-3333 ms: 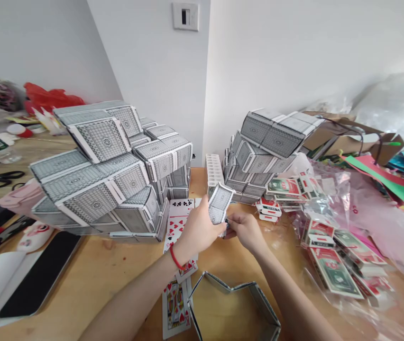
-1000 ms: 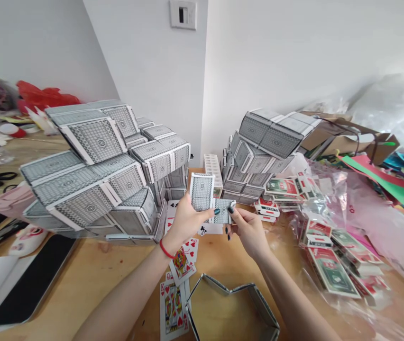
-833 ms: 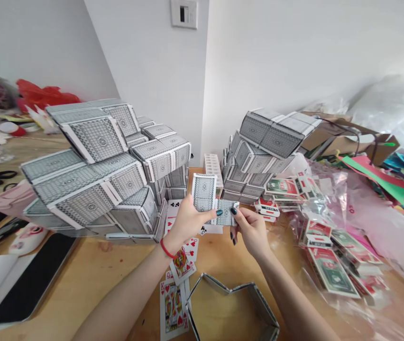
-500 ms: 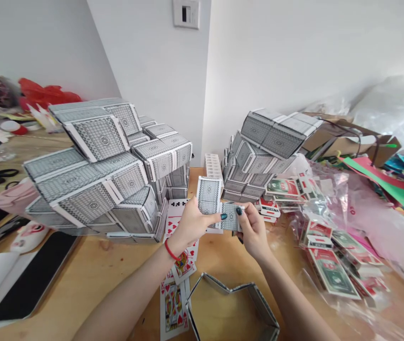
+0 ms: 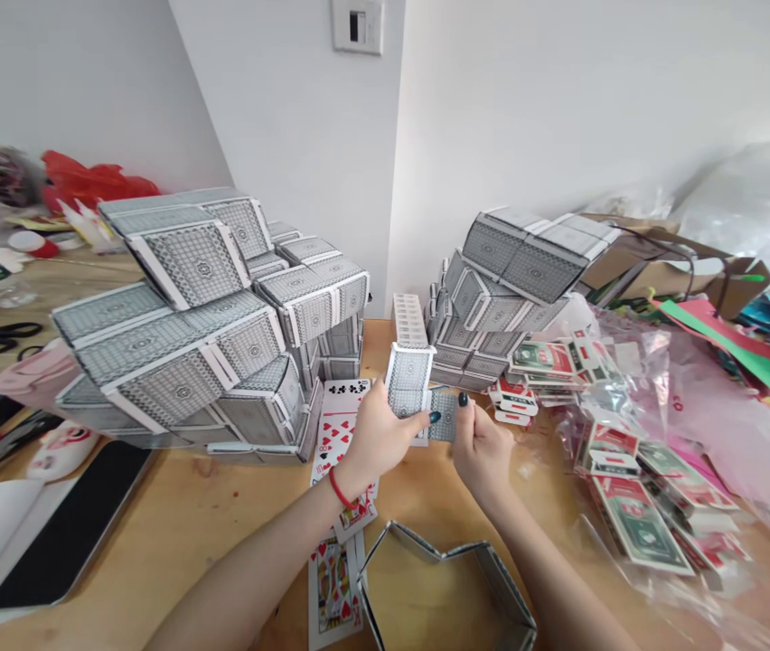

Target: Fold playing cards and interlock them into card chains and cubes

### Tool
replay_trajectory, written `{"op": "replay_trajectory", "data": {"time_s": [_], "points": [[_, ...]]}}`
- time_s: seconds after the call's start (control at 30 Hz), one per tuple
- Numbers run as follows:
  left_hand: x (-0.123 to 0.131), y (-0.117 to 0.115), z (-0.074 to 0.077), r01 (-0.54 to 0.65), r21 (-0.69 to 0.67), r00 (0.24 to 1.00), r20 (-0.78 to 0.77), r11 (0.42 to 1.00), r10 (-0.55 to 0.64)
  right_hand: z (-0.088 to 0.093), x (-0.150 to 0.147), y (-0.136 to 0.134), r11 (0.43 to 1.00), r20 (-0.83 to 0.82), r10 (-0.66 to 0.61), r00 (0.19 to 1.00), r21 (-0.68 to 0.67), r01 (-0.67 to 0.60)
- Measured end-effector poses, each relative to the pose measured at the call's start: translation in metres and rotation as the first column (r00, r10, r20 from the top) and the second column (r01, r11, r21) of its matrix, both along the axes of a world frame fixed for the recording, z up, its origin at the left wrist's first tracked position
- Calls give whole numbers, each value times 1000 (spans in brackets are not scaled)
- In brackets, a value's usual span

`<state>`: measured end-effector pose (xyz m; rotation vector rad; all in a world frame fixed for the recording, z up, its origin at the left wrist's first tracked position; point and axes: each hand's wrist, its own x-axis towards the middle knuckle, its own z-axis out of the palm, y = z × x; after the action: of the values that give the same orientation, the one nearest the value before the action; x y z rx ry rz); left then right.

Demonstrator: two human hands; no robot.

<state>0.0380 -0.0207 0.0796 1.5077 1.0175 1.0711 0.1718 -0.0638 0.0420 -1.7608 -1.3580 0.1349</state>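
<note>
While my left hand [image 5: 381, 434] pinches the tall card panel [image 5: 409, 369] near its foot, the thumb of that hand reaches over onto the inner end of the sideways card [image 5: 443, 418], probably to steady the place where the two meet. My right hand [image 5: 483, 448] pinches that card by its outer end, thumb upright, fingers curled, which I judge leaves its patterned middle in my sight. What my left fingers do behind the panel, and whether the pieces are joined, I cannot tell. Both pieces are raised above the tabletop [image 5: 242, 533], between the left card stack [image 5: 188, 344] and the right card stack [image 5: 521, 262], whose gap seems to give my hands room. Nearer me, the card frame [image 5: 508, 583] sits between my forearms, just beside the face-up cards [image 5: 335, 425]. Card boxes [image 5: 643, 520] lie off to the right, perhaps to be out of the way.
</note>
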Motion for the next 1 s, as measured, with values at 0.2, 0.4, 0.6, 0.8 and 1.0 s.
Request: {"op": "replay_trajectory", "data": {"time_s": [0.2, 0.4, 0.6, 0.8, 1.0], "points": [[2, -1, -5, -26, 17, 999, -22, 1000, 27, 1, 5, 2, 988, 250, -38, 967, 152, 0], [1, 4, -2, 142, -88, 985, 113, 986, -132, 6, 7, 1, 988, 112, 9, 994, 152, -26], [-13, 21, 2, 230, -187, 958, 218, 955, -188, 15, 15, 3, 983, -337, 181, 924, 78, -164], [-27, 33, 6, 107, -283, 941, 338, 953, -5, -3, 25, 20, 934, -670, 307, 676, 77, -348], [-28, 39, -1, 43, -330, 949, 310, 943, 65, -44, 19, 25, 929, -28, 316, 948, -195, -315]]}}
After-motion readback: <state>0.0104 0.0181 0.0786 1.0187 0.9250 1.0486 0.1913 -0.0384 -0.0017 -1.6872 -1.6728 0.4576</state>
